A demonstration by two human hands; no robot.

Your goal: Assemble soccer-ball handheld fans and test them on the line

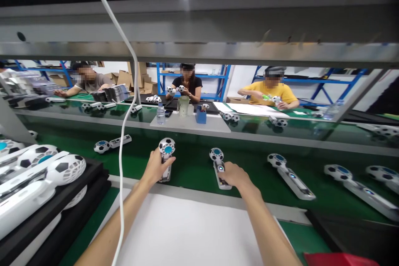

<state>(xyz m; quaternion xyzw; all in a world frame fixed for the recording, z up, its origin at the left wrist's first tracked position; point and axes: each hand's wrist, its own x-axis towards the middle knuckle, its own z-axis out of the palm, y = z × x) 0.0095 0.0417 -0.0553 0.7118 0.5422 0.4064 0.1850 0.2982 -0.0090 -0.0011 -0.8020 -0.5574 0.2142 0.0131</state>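
Slightly left of the middle, my left hand is wrapped round the body of a white handheld device with a football-patterned round head. My right hand closes on the body of a second such device, which lies on the green belt; its fingertips are partly hidden. Both devices have a blue disc on the head. Further right on the belt lie more of them, one with its inner parts showing. Another device rests to the left of my left hand.
White paper covers the near worktop. Stacked black trays with devices stand at the left, a red object at the lower right. A white cable hangs in front. Several people sit across; a bottle and blue box stand on a shelf.
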